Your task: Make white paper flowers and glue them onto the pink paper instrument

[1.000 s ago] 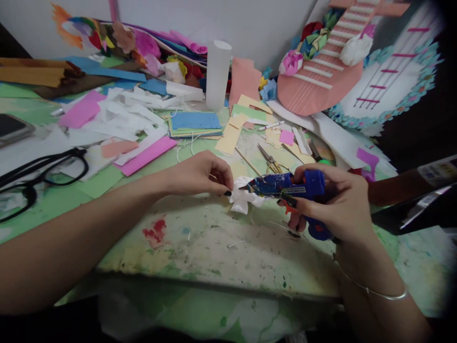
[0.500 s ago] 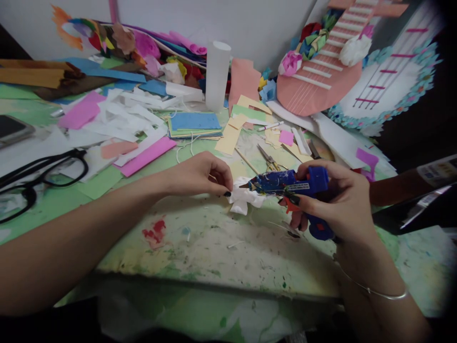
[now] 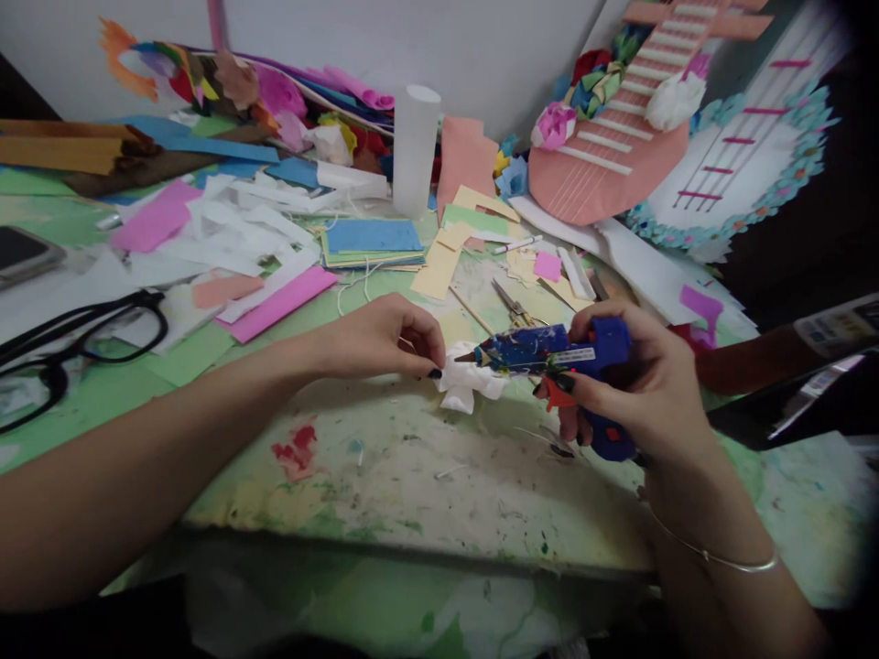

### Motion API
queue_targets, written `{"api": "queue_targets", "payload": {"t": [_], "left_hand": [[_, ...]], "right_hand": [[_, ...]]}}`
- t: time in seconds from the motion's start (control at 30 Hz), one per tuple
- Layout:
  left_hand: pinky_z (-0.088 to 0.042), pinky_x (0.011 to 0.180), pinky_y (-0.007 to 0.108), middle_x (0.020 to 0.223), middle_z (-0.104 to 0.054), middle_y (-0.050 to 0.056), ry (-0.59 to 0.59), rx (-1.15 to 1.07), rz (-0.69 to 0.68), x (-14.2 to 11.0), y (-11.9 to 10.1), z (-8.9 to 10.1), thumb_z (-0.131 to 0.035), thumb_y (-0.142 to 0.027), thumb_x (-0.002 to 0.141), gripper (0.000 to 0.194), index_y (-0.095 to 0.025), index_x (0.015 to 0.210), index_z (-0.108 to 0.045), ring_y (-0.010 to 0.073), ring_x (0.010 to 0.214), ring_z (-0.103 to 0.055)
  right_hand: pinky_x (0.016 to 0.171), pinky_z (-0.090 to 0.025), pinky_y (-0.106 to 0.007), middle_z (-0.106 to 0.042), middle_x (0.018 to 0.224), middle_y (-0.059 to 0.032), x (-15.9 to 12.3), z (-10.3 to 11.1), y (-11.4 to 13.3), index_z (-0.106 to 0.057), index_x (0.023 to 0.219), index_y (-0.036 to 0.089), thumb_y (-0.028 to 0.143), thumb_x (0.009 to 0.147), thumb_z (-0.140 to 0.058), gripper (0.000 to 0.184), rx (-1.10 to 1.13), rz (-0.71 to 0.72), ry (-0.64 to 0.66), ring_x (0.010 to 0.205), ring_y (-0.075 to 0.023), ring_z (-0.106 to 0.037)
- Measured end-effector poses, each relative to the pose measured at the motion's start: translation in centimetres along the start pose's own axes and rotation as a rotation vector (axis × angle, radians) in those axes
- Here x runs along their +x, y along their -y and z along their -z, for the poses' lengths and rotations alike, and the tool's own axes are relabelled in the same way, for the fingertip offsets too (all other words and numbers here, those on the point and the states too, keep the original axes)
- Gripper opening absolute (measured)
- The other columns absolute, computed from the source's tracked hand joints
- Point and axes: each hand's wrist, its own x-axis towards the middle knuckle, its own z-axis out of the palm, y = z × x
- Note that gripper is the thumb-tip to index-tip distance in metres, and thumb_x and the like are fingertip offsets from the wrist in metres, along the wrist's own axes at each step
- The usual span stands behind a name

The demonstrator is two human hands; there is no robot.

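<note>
My right hand (image 3: 638,394) is wrapped round a blue hot glue gun (image 3: 528,351) with an orange trigger, its nozzle pointing left. The nozzle tip is over a white paper flower (image 3: 467,383) lying on the paint-stained table (image 3: 412,485); whether it touches the paper I cannot tell. With thumb and fingertips, my left hand (image 3: 395,339) pinches the flower's left edge. Part of the flower is hidden behind the glue gun. Just beyond the gun lie open scissors (image 3: 516,307) and a thin wooden stick (image 3: 472,309).
Black glasses (image 3: 124,329) and white paper strips (image 3: 233,229) lie at the left. A stack of coloured paper (image 3: 374,240) and an upright white tube (image 3: 416,151) stand behind the hands. Paper guitars (image 3: 608,174) lean at the back right. A dark brown bottle-like object (image 3: 748,357) is beside my right wrist.
The view has shifted slightly. Both hands, the glue gun and the white paper flower keep nearly the same places relative to each other.
</note>
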Motion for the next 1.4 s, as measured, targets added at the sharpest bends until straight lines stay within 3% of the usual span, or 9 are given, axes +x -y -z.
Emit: {"api": "queue_targets", "payload": {"t": [0.43, 0.93, 1.13, 1.23, 1.33, 1.4], "left_hand": [[-0.052, 0.066, 0.021, 0.079, -0.072, 0.004, 0.006, 0.000, -0.029, 0.0, 0.2, 0.0, -0.063, -0.021, 0.073, 0.009, -0.014, 0.076, -0.070, 0.0132, 0.072, -0.067], [-0.053, 0.067, 0.023, 0.079, -0.071, 0.005, 0.006, 0.001, -0.004, 0.0, 0.2, 0.0, -0.064, -0.022, 0.073, 0.012, -0.013, 0.077, -0.069, 0.0145, 0.073, -0.067], [-0.053, 0.070, 0.022, 0.080, -0.071, 0.004, 0.013, -0.008, -0.007, 0.0, 0.3, 0.0, -0.064, -0.021, 0.074, 0.010, -0.013, 0.078, -0.069, 0.0136, 0.075, -0.067], [-0.053, 0.070, 0.021, 0.079, -0.071, 0.003, 0.011, -0.010, -0.011, 0.0, 0.2, 0.0, -0.064, -0.021, 0.074, 0.009, -0.014, 0.078, -0.069, 0.0129, 0.074, -0.067], [-0.052, 0.069, 0.021, 0.080, -0.071, 0.003, 0.012, -0.018, -0.018, -0.1, 0.0, 0.0, -0.064, -0.021, 0.074, 0.009, -0.014, 0.078, -0.069, 0.0125, 0.073, -0.066], [-0.052, 0.066, 0.021, 0.081, -0.072, 0.004, 0.019, -0.021, -0.017, -0.1, 0.0, 0.1, -0.064, -0.021, 0.075, 0.011, -0.014, 0.080, -0.070, 0.0125, 0.072, -0.066]], "right_hand": [[0.029, -0.048, -0.020, -0.063, 0.055, 0.0071, 0.1, -0.1, 0.0, -0.050, 0.096, 0.024, 0.012, 0.074, -0.070, 0.032, -0.064, -0.036, 0.071, 0.033, -0.0148, -0.059], [0.030, -0.048, -0.021, -0.061, 0.053, 0.0076, 0.0, 0.7, 0.5, -0.052, 0.095, 0.023, 0.013, 0.072, -0.071, 0.031, -0.150, 0.022, 0.007, 0.033, -0.0151, -0.059], [0.030, -0.045, -0.024, -0.058, 0.054, 0.0073, 0.1, 0.8, 0.2, -0.052, 0.096, 0.024, 0.015, 0.073, -0.070, 0.031, -0.220, 0.107, -0.091, 0.034, -0.0155, -0.057], [0.040, -0.049, -0.028, -0.062, 0.072, 0.0019, 0.2, 1.2, -0.1, -0.053, 0.100, 0.026, 0.017, 0.074, -0.069, 0.032, -0.385, 0.248, -0.253, 0.047, -0.0168, -0.062], [0.067, -0.054, -0.037, -0.061, 0.105, -0.0070, 0.4, 1.9, -0.5, -0.055, 0.108, 0.025, 0.018, 0.075, -0.066, 0.036, -0.765, 0.411, -0.423, 0.080, -0.0232, -0.065], [0.077, -0.052, -0.043, -0.058, 0.116, -0.0101, 0.8, 2.4, -0.9, -0.051, 0.120, 0.025, 0.016, 0.077, -0.060, 0.046, -0.974, 0.438, -0.421, 0.092, -0.0270, -0.062]]}}
